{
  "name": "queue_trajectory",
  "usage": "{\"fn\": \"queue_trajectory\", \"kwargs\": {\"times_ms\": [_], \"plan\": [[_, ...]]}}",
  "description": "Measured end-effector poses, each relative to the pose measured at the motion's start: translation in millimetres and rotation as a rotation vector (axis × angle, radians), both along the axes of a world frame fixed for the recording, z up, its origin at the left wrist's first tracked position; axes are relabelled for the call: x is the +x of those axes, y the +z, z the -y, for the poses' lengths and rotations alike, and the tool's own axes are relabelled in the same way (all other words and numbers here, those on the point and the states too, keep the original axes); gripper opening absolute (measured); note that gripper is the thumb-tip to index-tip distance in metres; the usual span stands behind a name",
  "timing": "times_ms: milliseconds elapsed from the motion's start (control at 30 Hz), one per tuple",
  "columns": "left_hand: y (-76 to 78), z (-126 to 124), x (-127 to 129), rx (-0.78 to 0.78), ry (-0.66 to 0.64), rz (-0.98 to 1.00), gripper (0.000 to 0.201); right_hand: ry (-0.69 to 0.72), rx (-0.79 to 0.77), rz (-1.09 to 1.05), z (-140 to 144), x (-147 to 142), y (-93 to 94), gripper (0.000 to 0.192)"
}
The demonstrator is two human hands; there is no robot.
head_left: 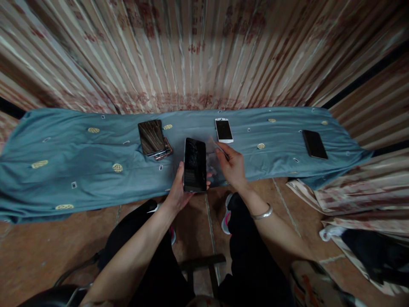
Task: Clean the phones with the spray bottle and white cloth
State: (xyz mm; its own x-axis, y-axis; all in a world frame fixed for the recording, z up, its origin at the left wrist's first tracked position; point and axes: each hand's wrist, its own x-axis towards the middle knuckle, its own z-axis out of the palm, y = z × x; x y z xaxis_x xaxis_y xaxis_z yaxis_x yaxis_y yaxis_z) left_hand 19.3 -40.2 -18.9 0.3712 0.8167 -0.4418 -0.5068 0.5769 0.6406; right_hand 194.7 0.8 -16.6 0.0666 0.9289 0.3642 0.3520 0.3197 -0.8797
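My left hand [177,190] grips a black phone [194,164] with a cracked screen, held upright over the near edge of a blue cloth [79,170]. Just right of it, my right hand [232,165] pinches a thin clear film [213,150] at its corner; the film hangs beside the phone. A silver bangle [262,214] sits on my right wrist.
On the blue cloth lie a stack of dark phones [153,138] to the left, a white phone [223,130] behind my right hand, and a black phone [315,144] far right. Striped curtains hang behind. Bundled fabric [358,200] lies on the floor at right.
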Motion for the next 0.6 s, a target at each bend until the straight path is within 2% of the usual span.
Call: {"fn": "queue_trajectory", "kwargs": {"times_ms": [100, 200, 333, 433, 600], "plan": [[1.1, -1, 3, -0.018, 0.059, -0.029, 0.069, 0.123, 0.122, 0.181, 17, -13, 3.0, 0.036], [1.0, -1, 4, -0.039, 0.171, -0.083, 0.054, 0.275, 0.238, 0.31, 33, -31, 2.2, 0.041], [1.8, -2, 4, -0.149, 0.289, -0.093, 0.035, 0.346, 0.223, 0.416, 43, -47, 0.3, 0.044], [3.3, -3, 4, -0.136, 0.318, -0.073, 0.035, 0.366, 0.211, 0.46, 43, -51, -0.5, 0.05], [3.9, -2, 9, -0.013, 0.273, -0.133, 0.048, 0.341, 0.211, 0.5, 35, -47, -2.2, 0.059]]}}
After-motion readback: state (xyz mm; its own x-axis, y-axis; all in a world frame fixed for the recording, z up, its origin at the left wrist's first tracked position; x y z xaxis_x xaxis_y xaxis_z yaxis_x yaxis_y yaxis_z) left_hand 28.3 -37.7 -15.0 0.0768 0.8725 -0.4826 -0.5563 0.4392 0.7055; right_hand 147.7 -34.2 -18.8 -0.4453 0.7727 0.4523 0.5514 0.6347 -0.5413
